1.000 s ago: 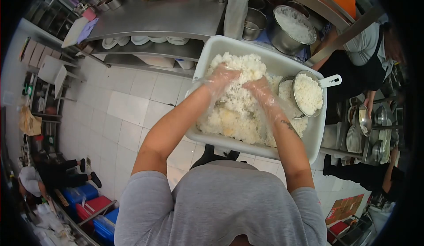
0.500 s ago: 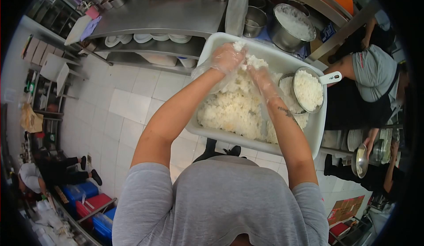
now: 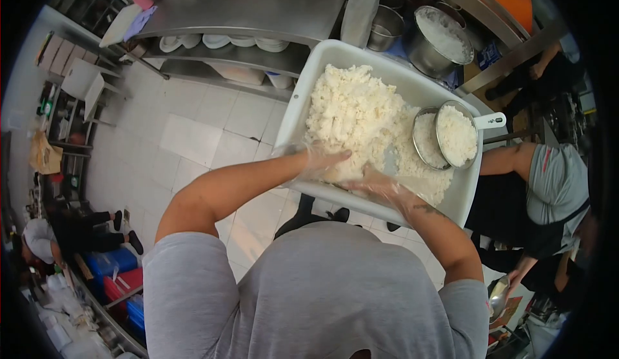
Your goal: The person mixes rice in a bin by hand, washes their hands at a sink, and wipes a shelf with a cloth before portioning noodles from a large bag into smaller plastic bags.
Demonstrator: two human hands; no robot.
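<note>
A large white tub (image 3: 298, 95) holds a heap of white rice (image 3: 354, 104). My left hand (image 3: 325, 159), in a clear plastic glove, lies against the rice near the tub's front left, its fingers stretched out. Beside it my right hand (image 3: 374, 184), also gloved, has its fingers in the rice by the front wall; their tips are partly hidden. In the tub's right part sit two round metal strainers or bowls with rice, one (image 3: 456, 136) with a white handle (image 3: 490, 121), the other (image 3: 429, 141) beside it.
Behind the tub stand metal pots, one (image 3: 442, 40) with white contents. A steel table (image 3: 245, 8) with plates on its lower shelf is at the back left. Another person (image 3: 558, 185) in grey stands close on the right, holding a metal bowl. Someone else (image 3: 42, 240) is far left.
Both hands have moved from the back of the tub toward its front wall. The rice now forms a higher heap at the back left. The person on the right has shifted the metal bowl lower.
</note>
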